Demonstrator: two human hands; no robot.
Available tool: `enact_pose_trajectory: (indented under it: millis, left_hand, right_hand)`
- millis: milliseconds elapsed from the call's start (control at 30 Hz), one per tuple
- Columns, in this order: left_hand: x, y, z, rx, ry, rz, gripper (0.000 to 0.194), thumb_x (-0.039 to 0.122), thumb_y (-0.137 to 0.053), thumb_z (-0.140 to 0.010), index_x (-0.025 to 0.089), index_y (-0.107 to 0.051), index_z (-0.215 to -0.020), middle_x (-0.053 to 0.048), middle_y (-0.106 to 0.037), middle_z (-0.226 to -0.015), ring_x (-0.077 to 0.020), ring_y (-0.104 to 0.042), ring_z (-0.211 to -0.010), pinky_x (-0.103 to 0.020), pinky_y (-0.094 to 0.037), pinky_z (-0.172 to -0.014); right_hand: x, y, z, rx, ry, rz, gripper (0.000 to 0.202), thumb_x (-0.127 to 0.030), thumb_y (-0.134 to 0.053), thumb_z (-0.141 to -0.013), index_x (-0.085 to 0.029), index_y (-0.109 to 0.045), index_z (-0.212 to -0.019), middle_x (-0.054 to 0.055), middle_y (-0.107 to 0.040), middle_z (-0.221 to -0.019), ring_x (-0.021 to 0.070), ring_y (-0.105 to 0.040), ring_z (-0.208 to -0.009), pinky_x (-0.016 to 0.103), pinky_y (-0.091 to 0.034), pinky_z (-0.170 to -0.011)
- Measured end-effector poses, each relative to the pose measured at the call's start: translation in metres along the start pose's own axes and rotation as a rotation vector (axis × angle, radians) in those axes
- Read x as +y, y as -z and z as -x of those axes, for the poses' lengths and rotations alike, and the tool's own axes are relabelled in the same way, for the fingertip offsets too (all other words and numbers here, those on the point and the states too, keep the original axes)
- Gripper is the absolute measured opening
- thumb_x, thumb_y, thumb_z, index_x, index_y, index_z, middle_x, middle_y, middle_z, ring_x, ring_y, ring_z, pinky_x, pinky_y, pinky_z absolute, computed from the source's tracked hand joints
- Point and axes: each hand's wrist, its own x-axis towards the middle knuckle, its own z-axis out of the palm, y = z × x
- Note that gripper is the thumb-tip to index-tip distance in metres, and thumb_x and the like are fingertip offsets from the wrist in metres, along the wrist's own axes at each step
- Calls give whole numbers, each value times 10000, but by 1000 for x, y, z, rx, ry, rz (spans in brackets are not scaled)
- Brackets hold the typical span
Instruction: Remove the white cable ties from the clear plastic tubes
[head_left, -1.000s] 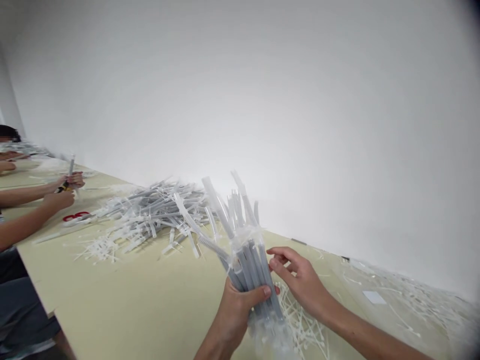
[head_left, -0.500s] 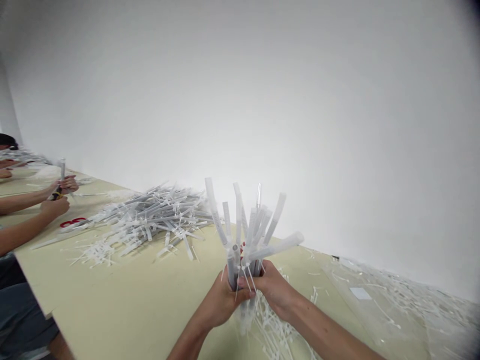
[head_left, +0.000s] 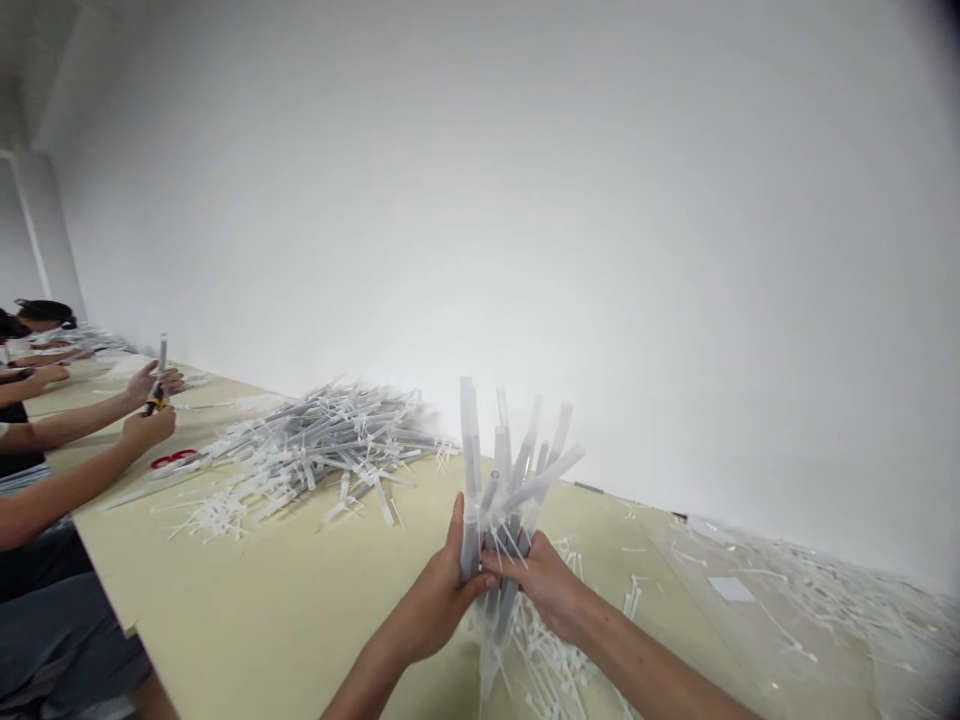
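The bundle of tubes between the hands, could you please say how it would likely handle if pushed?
The bundle of tubes seems fairly stiff, since its free ends stand up unsupported. It is probably light, as one open end looks hollow. It may splay, because the tops fan apart.

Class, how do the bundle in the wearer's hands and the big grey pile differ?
The bundle is gripped by the left hand and right hand; the pile lies on the table. The bundle's tubes stand roughly upright; the pile's lie crisscrossed. The bundle has fewer tubes than the pile. Both show greyish tubes.
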Motion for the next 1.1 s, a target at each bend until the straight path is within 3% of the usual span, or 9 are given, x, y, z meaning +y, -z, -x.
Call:
enact_pose_trajectory:
  millis: [67,167,300,533,667,900,1100]
  left_hand:
    - [-6,1,1,30,-24,-53,697,294,-690,-703,194,-402,-1329,-88,-635,-1098,-239,-516,-1090,-332,-337,-981]
    - [-15,1,1,49,-57,-168,504,313,-637,-751,207,-526,-1230,-72,-656,-1058,-243,-549,-1029,-302,-380,-927]
    - [-23,3,3,-24,-10,-237,304,305,-598,-785,201,-646,-1066,-46,-664,-1044,-246,-562,-989,-286,-403,-892]
    - [-26,7,5,-83,25,-206,418,276,-638,-758,211,-589,-1168,-55,-629,-1133,-259,-508,-1103,-322,-369,-964]
    - [-24,10,2,-121,34,-240,340,301,-643,-750,198,-633,-1074,-60,-650,-1060,-269,-527,-1061,-331,-387,-940]
    - [-11,14,4,-123,28,-216,231,282,-613,-768,193,-666,-974,-19,-657,-874,-219,-563,-860,-287,-452,-785]
    - [-10,19,10,-86,51,-152,365,296,-627,-770,211,-623,-1125,-40,-647,-1041,-237,-544,-952,-314,-434,-849]
  right_hand:
    - [0,1,-1,9,-25,18,379,-385,-795,-605,-150,-686,-881,51,-692,-817,198,-625,-774,299,-470,-713]
    - [1,1,-2,4,11,110,370,-419,-780,-612,-153,-685,-851,39,-687,-807,193,-618,-775,290,-468,-717]
    - [4,2,-3,-60,84,268,331,-451,-710,-683,-148,-678,-814,21,-665,-765,183,-596,-746,275,-456,-685]
    - [-7,8,-7,-139,187,553,175,-327,-648,-729,-160,-652,-780,-7,-639,-733,156,-565,-702,241,-424,-628]
    - [-14,11,-13,-161,166,643,175,-335,-666,-712,-167,-662,-763,-21,-633,-695,141,-546,-646,223,-403,-569]
    - [-14,7,-14,-253,131,487,149,-274,-730,-645,-174,-666,-735,-42,-627,-647,137,-559,-611,226,-418,-566]
    - [-25,4,-11,-322,149,565,137,-260,-720,-659,-196,-679,-772,-30,-661,-720,165,-594,-696,244,-437,-627]
